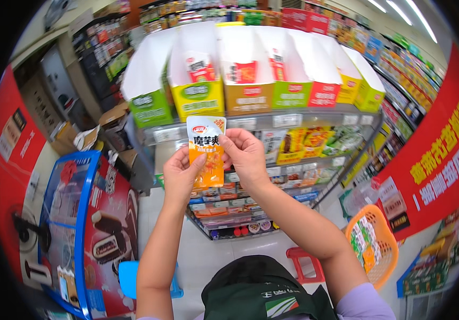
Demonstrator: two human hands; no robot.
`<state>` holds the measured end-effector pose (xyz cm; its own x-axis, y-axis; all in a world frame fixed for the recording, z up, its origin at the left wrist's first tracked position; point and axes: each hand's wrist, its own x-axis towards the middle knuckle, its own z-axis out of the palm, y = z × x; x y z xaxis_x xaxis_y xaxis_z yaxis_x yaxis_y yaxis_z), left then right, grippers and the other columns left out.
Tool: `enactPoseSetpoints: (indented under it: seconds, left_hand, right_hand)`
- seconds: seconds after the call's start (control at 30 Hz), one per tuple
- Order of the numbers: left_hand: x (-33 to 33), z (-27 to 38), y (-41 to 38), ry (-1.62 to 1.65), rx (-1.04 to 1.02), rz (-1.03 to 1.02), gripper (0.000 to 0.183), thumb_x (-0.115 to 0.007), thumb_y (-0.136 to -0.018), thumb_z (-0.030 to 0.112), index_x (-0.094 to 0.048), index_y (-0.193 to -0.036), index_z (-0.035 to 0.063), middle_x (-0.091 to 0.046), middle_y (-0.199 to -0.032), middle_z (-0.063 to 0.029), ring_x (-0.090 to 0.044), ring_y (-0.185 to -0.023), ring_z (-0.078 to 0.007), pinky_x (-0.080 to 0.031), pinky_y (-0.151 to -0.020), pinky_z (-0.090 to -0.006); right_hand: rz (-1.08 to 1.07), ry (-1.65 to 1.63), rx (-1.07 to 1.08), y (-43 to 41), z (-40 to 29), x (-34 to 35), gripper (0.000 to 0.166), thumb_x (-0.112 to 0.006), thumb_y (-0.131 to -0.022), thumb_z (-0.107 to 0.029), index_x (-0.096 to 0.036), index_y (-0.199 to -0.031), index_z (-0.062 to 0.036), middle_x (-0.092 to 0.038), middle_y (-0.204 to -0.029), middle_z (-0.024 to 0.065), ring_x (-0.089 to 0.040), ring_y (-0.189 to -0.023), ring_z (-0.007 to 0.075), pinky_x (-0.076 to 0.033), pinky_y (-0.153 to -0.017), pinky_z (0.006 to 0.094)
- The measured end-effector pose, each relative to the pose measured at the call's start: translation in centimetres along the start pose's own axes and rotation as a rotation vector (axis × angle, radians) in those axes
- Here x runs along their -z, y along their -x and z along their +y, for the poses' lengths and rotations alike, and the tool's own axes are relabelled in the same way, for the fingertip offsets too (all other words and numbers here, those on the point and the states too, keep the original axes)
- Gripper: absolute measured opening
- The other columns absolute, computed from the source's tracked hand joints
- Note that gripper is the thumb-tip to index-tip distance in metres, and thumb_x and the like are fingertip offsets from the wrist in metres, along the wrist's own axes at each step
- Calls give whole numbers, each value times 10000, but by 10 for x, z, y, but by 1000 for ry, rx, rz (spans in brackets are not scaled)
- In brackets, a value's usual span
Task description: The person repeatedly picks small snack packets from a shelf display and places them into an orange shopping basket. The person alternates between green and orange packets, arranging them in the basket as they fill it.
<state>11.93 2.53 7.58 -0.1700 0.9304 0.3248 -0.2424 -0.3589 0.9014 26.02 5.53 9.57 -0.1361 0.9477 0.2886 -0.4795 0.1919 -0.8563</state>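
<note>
Both my hands hold one orange and white snack pouch (206,160) upright in front of the shelf. My left hand (179,168) pinches its left edge with thumb and fingers. My right hand (249,154) grips the upper right edge, thumb across the front. Just beyond stands a row of open-topped display boxes on the top shelf. A yellow box (197,100), a brown box (252,97) and a green box (292,94) each have red and white pouches inside. A green box (150,109) stands at the row's left end, and a red-fronted box (324,95) is farther right.
Lower shelves (281,170) carry packaged snacks. On the left is a blue-edged freezer (83,216) by a blue stool (128,279). An orange basket (391,256) of pouches and a red stool (305,266) are at right. Cardboard boxes (113,114) sit behind the freezer.
</note>
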Motion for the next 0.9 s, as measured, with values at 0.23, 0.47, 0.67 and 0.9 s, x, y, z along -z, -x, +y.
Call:
enactPoseSetpoints:
  seconds: [0.23, 0.47, 0.67, 0.9]
  left_hand:
    - [-101, -85, 24, -49, 298, -183, 176, -584, -820, 4, -557, -992, -26, -643, -892, -79, -608, -746, -102, -492, -680, -229]
    - [-247, -196, 108, -28, 658, -609, 197, -582, -822, 17, -549, -1009, -36, -635, -910, -99, -615, -770, -125, -502, -678, -240]
    - [-376, -247, 198, -80, 747, -1144, 348, -581, -805, 21, -492, -1138, -31, -614, -985, -98, -600, -867, -140, -486, -736, -245]
    - [-447, -303, 305, -225, 899, -1298, 443, -602, -777, 5, -462, -1197, -3, -577, -1068, -131, -563, -926, -154, -459, -799, -255]
  right_hand:
    - [226, 141, -178, 73, 6, 131, 181, -616, -839, -181, -610, -906, -12, -596, -678, -9, -444, -448, 11, -373, -391, 168]
    - [804, 199, -224, 200, -3, 288, 168, -584, -855, -191, -620, -881, -29, -572, -636, -16, -446, -428, 27, -381, -375, 182]
    - [1244, 261, -137, 322, -55, 405, 152, -542, -868, -176, -606, -880, -39, -544, -609, -13, -455, -424, 43, -389, -369, 195]
    - [1587, 321, -261, 456, -67, 510, 142, -526, -862, -139, -576, -809, -17, -515, -592, 10, -476, -421, 70, -408, -353, 231]
